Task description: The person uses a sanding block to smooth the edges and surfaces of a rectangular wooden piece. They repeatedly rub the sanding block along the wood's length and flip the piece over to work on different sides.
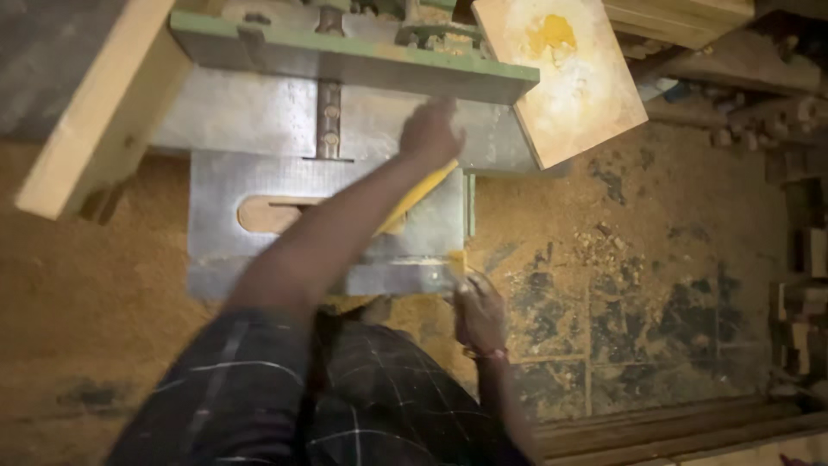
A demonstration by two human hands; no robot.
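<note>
I look down on a grey metal machine table (pixel 259 185) with a green fence (pixel 345 56) along its far side. My left hand (pixel 429 134) reaches across the table to the fence, its fingers curled over the upper end of a yellow strip (pixel 414 200) that slants down under my forearm. My right hand (pixel 479 312), with a band on the wrist, is at the table's near right corner. Its fingers touch a small yellow piece (pixel 455 259) there. Motion blur hides how it grips.
A pale wooden board (pixel 95 112) leans over the machine's left side, and a stained pale panel (pixel 565 73) overhangs the far right. An oval slot (pixel 267 214) opens in the table. Sawdust covers the floor (pixel 86 302). Wood offcuts (pixel 802 285) pile up at the right, and planks (pixel 673 427) lie at the bottom right.
</note>
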